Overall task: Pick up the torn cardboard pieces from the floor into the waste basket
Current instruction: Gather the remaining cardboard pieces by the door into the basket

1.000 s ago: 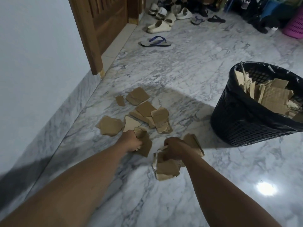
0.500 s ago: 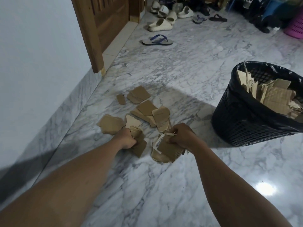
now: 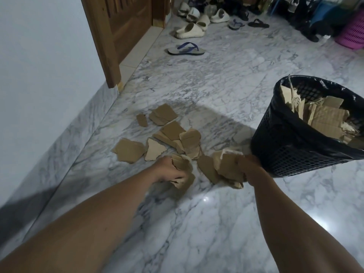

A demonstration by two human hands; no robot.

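Note:
Several torn brown cardboard pieces (image 3: pixel 171 131) lie scattered on the marble floor ahead of me. My left hand (image 3: pixel 167 170) grips a small bunch of cardboard pieces (image 3: pixel 183 174) just above the floor. My right hand (image 3: pixel 249 164) grips a larger bunch of cardboard pieces (image 3: pixel 226 168), held up beside the black waste basket (image 3: pixel 295 150). The basket stands at the right, lined with a black bag and holding several cardboard scraps (image 3: pixel 323 121).
A white wall (image 3: pixel 39 75) with a marble skirting runs along the left. A wooden door frame (image 3: pixel 104 46) stands at the back left. Sandals and slippers (image 3: pixel 189 31) lie at the back, and a pink basket (image 3: pixel 352 34) sits at the far right.
My right hand lifted its bunch of cardboard off the floor and moved right, toward the basket. My left hand kept its grip on its pieces and hardly shifted.

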